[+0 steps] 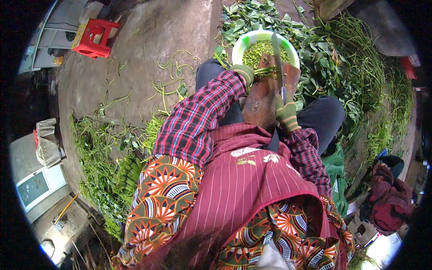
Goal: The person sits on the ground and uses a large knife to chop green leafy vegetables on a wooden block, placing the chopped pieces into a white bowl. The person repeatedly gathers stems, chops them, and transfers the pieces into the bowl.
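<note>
My left hand (245, 74), in a green knitted glove, grips a small bundle of green stems (265, 71). Their cut ends point right over a brown wooden board (258, 101), while leaves stick out on the left. My right hand (287, 114), in a striped green glove, holds a long knife (277, 55) by its near end. Its blade points away from me and crosses the board beside the stem ends; whether it touches them I cannot tell. The board's far end rests over a white and green basin (237, 50) holding chopped green stems (260, 49).
Loose leaves (317, 64) surround the basin's far and right sides. Heaps of leafy vines lie at right (357, 57) and left (98, 145). A red plastic stool (96, 38) stands far left on the concrete floor (162, 30). Another person (389, 199) sits at lower right.
</note>
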